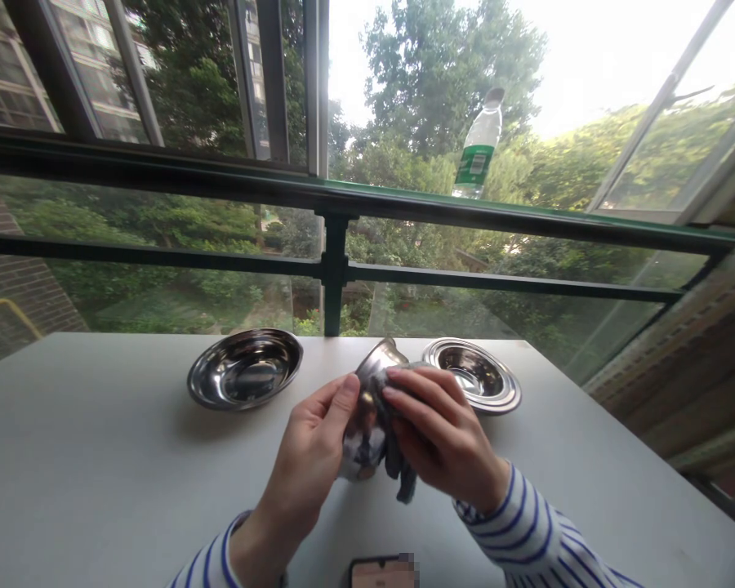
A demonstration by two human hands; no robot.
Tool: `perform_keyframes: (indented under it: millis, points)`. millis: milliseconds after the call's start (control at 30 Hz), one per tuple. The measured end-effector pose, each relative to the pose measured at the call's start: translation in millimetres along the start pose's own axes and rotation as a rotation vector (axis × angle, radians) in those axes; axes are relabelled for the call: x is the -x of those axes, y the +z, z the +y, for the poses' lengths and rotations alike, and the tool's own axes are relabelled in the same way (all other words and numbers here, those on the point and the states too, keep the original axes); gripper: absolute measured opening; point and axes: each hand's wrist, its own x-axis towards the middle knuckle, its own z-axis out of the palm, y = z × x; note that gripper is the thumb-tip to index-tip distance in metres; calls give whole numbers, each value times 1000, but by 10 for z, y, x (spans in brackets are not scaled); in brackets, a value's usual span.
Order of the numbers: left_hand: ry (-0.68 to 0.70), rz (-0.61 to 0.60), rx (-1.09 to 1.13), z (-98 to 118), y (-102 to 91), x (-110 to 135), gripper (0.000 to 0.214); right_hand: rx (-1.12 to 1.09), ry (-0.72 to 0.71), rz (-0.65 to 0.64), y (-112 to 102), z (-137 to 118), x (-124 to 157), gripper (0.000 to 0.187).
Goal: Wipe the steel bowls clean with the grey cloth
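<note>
My left hand (312,457) grips a small shiny steel bowl (376,367), held tilted on edge above the table. My right hand (444,433) presses a dark grey cloth (401,474) against the bowl, fingers curled over it. A corner of the cloth hangs down below my palms. Both sleeves are white with blue stripes. Much of the bowl is hidden between my hands.
A wide steel bowl (245,367) sits on the grey table (98,457) to the left, and a rimmed steel dish (474,376) to the right. A phone (383,572) lies at the near edge. A plastic bottle (478,147) stands on the green window rail (527,216).
</note>
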Motion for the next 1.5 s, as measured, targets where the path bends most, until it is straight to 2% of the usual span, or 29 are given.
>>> perform_keyframes:
  millis: [100,167,300,367,400,533,567,700,733,867,900,1067,1133,1233,1300,1367,1500]
  points:
    - [9,11,-15,8,32,30,29,-6,268,94,-16,77,-26,32]
    - [-6,38,-2,11,53,46,28,-11,320,97,-37,51,-42,30]
    - [-16,31,39,-2,48,46,24,-23,49,-30,-55,-103,-60,35]
    - [-13,22,50,-8,38,40,23,-30,-28,-64,-43,-123,-62,36]
    - [-15,24,52,-8,38,40,24,-33,-6,-52,-36,-107,-62,36]
    - [-33,41,57,7,66,58,25,-21,281,67,-44,2,-68,31]
    - [-29,39,53,13,74,65,25,-21,291,66,-56,8,-72,31]
    - [-13,7,19,24,85,82,25,-59,67,-27,-90,-48,-92,33]
    - [-17,-1,11,24,85,84,26,-67,56,-31,-88,-55,-96,33]
    - [-35,-19,-15,19,92,92,26,-45,277,46,-71,-24,-95,30]
    - [-35,-28,-23,17,95,93,26,-42,296,51,-70,-25,-93,30]
    - [11,-21,-50,3,85,95,25,-89,54,-44,-50,-93,-96,34]
    - [-11,-21,-48,-4,76,92,25,-91,118,-19,-23,-65,-92,32]
    - [-41,-33,-47,-17,70,88,27,-70,373,61,11,30,-68,28]
    - [-12,-31,-53,-24,69,86,26,-61,452,78,16,59,-55,27]
    - [0,-15,-56,-27,72,85,27,-70,385,57,9,29,-56,28]
    - [-59,50,-10,-18,89,87,33,-70,139,-27,-14,-111,-83,33]
